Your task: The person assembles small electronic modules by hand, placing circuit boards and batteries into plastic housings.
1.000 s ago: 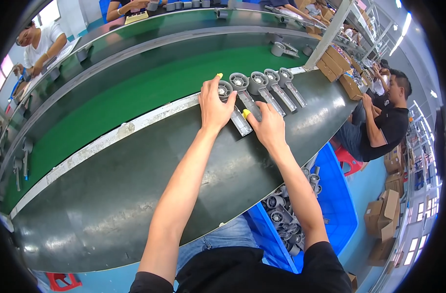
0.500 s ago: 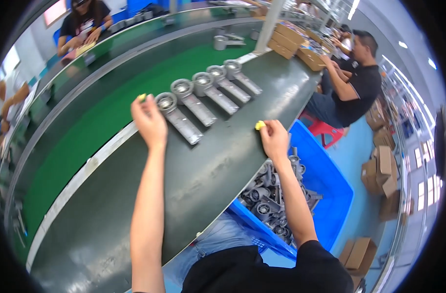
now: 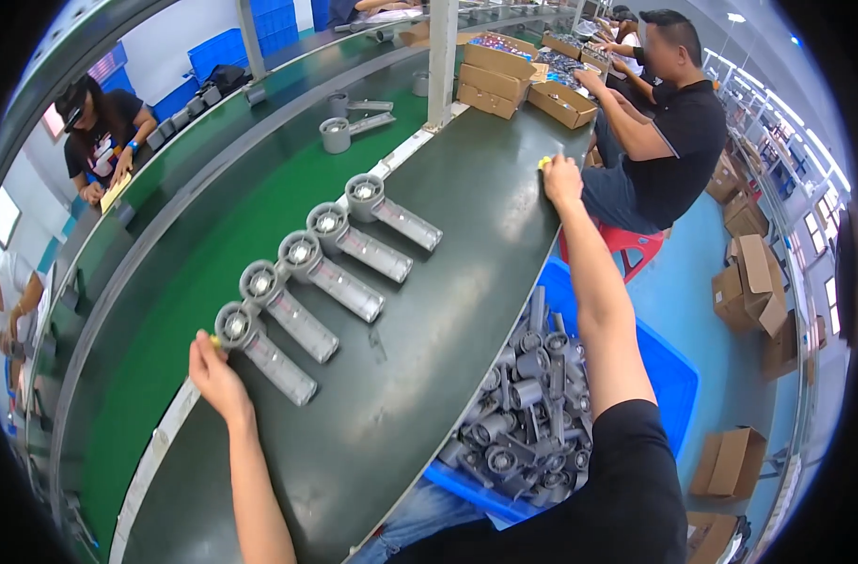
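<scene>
A slanting row of several grey plastic housings, each with a round barrel and a long straight handle like a hair dryer body, lies on the dark green work surface. My left hand is at the outer side of the nearest barrel, fingers pinched together, apparently touching it. Something small and yellow shows at those fingertips. Farther right, my right hand is near the surface's right edge, away from the row, its fingers closed. A yellow bit shows there too. Whether these are finger covers or held pieces I cannot tell.
A blue bin full of grey housings stands below the right edge. Cardboard boxes sit at the far end, beside a seated co-worker. A white post rises by the green conveyor, where more housings lie.
My view has shifted, so the row appears lower and farther left. My right hand has reached out toward the far boxes. My left hand has come down against the nearest housing.
</scene>
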